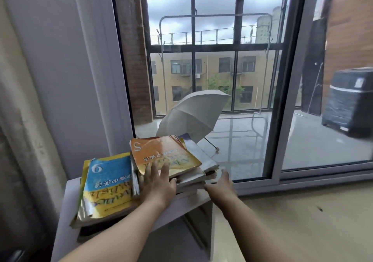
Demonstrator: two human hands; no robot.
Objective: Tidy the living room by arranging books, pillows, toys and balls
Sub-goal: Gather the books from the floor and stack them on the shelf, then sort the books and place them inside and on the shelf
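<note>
Orange paperback book marked with a 5 tops the right-hand stack of worn books on the small white table by the sliding window. The left hand lies flat on its near cover with fingers spread, probably pressing down so the loose pile does not slide. The right hand meets the stack's right corner, thumb up. I cannot tell whether its fingers curl under the books or only push. Together the hands seem to be squaring the pile against its neighbour, a second stack topped by a blue-and-yellow paperback book marked 9, which touches it on the left. Beyond the glass, a pale grey open umbrella rests on the balcony floor.
</note>
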